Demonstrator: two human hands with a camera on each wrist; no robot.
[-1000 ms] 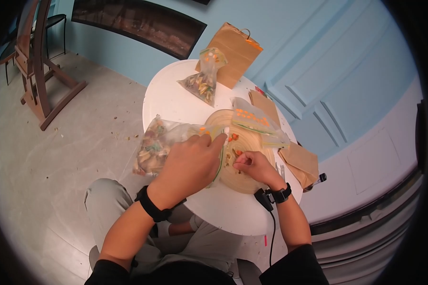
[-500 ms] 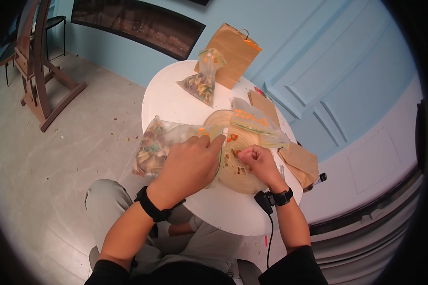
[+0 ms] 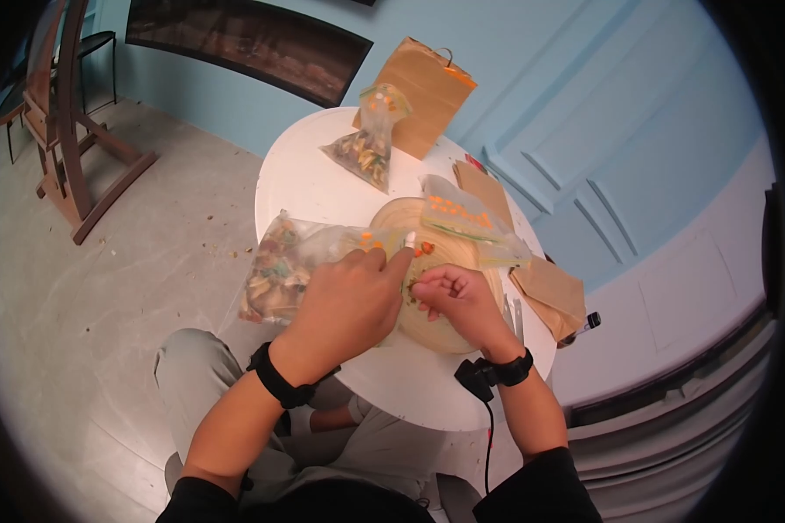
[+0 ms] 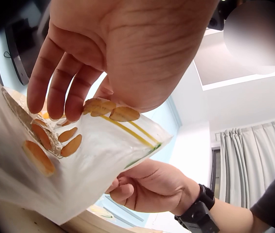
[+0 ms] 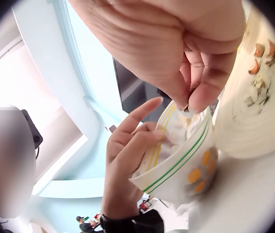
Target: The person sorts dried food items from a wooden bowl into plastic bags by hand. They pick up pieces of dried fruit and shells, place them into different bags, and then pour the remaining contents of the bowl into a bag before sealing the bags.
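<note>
My left hand [image 3: 349, 296] grips the mouth of a clear zip bag [image 3: 275, 275] of mixed dried pieces at the table's left edge. The left wrist view shows orange ovals on the bag [image 4: 98, 155] below the left hand [image 4: 127, 53]. Over the round wooden plate's left side is my right hand [image 3: 464, 305], thumb and fingertips together. In the right wrist view the right hand [image 5: 176, 43] pinches a tiny dark piece [image 5: 186, 108] at the open mouth of the bag [image 5: 181, 170], whose rim the left hand [image 5: 125, 165] holds.
Orange bits [image 3: 425, 248] and small scraps lie on the wooden plate [image 3: 440, 336]. Another zip bag [image 3: 467, 218] overlaps its far right side. Farther back stand a filled bag [image 3: 366, 152] and a paper bag [image 3: 432, 96]. Folded paper bags [image 3: 549, 292] and metal tools [image 3: 518, 321] lie right.
My right hand has moved left from over the plate towards the bag's mouth. The left hand keeps its grip on the bag with little movement.
</note>
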